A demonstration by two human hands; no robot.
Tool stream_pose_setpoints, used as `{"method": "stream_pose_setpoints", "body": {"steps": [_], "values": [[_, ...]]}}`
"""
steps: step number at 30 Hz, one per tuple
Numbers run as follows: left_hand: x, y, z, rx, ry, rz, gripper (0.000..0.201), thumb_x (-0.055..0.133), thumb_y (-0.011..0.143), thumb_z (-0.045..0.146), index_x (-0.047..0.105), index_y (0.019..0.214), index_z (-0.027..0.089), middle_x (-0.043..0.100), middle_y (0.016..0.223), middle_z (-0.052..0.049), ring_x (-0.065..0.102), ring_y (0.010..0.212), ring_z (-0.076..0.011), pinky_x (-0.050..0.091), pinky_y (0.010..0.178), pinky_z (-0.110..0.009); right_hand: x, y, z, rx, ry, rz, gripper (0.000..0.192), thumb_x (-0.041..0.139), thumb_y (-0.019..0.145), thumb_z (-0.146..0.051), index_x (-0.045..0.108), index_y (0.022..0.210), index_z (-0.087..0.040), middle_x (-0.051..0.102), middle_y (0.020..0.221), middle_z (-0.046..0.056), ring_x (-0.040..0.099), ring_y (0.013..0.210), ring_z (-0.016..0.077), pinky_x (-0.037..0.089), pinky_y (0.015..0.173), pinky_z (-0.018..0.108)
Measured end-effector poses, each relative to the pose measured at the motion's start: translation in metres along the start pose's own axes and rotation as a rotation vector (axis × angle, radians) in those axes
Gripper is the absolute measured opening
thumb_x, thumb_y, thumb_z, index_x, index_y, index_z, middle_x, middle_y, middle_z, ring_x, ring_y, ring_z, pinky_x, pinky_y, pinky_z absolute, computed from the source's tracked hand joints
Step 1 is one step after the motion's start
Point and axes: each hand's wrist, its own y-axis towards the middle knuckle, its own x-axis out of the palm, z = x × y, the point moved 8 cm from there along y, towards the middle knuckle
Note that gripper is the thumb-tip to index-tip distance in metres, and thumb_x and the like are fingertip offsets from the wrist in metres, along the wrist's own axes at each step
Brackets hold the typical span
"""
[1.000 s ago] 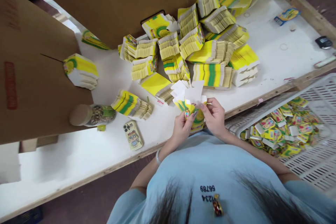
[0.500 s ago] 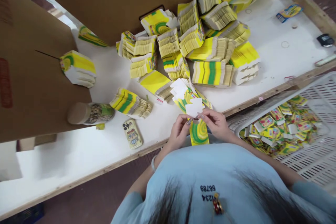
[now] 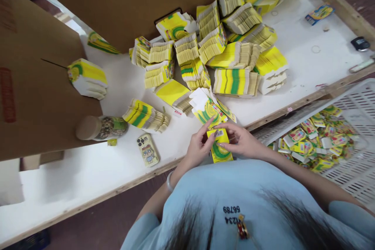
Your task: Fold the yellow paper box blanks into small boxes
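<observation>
A small yellow and green carton (image 3: 222, 153) with a barcode on its upper end is held close against my body at the table's edge. My left hand (image 3: 199, 145) grips its left side, the thumb lying over the barcode end. From the right, my right hand (image 3: 243, 140) has its thumb on the front and its fingers curled around the top edge. Just beyond my fingers lie loose flat cartons (image 3: 206, 105) with white flaps, overlapping one another on the white table (image 3: 181, 140).
Several bundles of flat yellow cartons (image 3: 236, 82) cover the table's middle. Large brown cardboard boxes (image 3: 140, 0) stand behind and left. A phone (image 3: 148, 150) and a jar (image 3: 102, 127) lie left. At right, a white basket (image 3: 361, 117) holds many small folded cartons (image 3: 304, 140).
The carton's white end flap, upright before, is now folded down, and a barcode end shows. My fingers have shifted from pinching the flap to holding the carton's sides.
</observation>
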Motion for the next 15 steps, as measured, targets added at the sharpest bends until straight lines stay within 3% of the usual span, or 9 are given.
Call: {"method": "stream_pose_setpoints", "body": {"steps": [3,6,10,12,15], "values": [[0.004,0.001,0.002,0.015,0.015,-0.042,0.053,0.054,0.099,0.05,0.066,0.137,0.015,0.077,0.092,-0.008,0.059,0.065,-0.0127,0.055,0.064,-0.026,-0.002,0.001,0.0,0.038,0.095,-0.022,0.044,0.071,0.087,-0.031,0.063,0.129,-0.021,0.075,0.105,0.006,0.072,0.086,0.017,0.06,0.074,0.028],[0.005,0.001,0.002,0.064,0.044,-0.069,0.051,0.049,0.101,0.048,0.064,0.139,0.016,0.077,0.109,-0.011,0.065,0.079,-0.0163,0.059,0.079,-0.032,-0.004,0.0,0.004,0.068,0.166,-0.108,0.052,0.074,0.086,-0.036,0.063,0.135,-0.022,0.076,0.109,0.006,0.072,0.09,0.0169,0.061,0.082,0.031],[0.009,0.002,0.002,0.074,0.128,-0.173,0.053,0.035,0.106,0.044,0.052,0.15,0.019,0.075,0.091,-0.007,0.061,0.068,-0.016,0.056,0.068,-0.03,0.0,0.0,0.006,0.089,0.278,-0.199,0.055,0.075,0.085,-0.047,0.066,0.135,-0.025,0.078,0.115,0.006,0.073,0.099,0.018,0.061,0.089,0.034],[0.005,0.013,0.01,0.111,0.207,-0.173,0.055,0.031,0.107,0.043,0.046,0.153,0.018,0.07,0.08,-0.005,0.058,0.062,-0.0156,0.052,0.064,-0.029,-0.017,-0.003,0.006,0.09,0.272,-0.083,0.05,0.072,0.087,-0.053,0.07,0.128,-0.025,0.078,0.115,0.007,0.074,0.099,0.0194,0.063,0.084,0.033],[-0.017,0.051,0.026,0.148,0.411,0.052,0.057,0.034,0.106,0.045,0.037,0.157,0.017,0.066,0.073,-0.002,0.056,0.058,-0.0154,0.046,0.062,-0.027,-0.087,-0.039,0.009,0.094,0.062,0.236,0.047,0.067,0.088,-0.06,0.074,0.12,-0.025,0.077,0.118,0.01,0.075,0.097,0.0226,0.063,0.078,0.034]]}}
